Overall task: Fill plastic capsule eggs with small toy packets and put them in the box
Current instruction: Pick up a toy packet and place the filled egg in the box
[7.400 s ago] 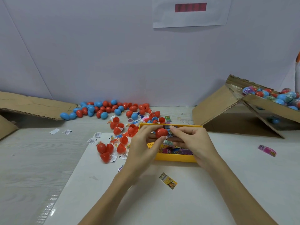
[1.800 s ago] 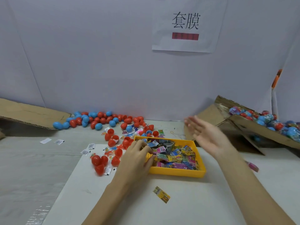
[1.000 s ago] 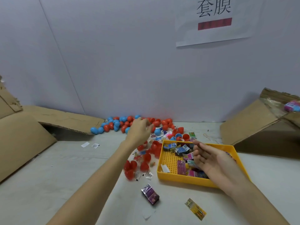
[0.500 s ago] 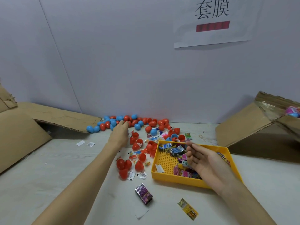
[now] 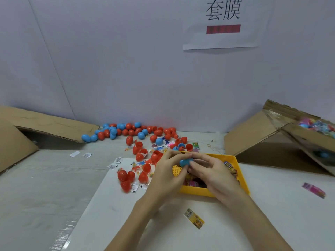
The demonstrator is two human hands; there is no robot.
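Packing workstation: cardboard boxes (image 5: 257,134), wall sign (image 5: 223,22), bulk capsule eggs (image 5: 126,132).

Capsule eggs (image 5: 130,132) are scattered behind the tray (image 5: 241,180); the box (image 5: 290,140) is placed to its right.

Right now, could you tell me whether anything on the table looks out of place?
Yes: two toy packets lie outside the yellow tray, a yellow one just in front of it and a pink one far to its right.

blue capsule egg (image 5: 185,162) pinched between hands — above yellow tray (image 5: 241,175)
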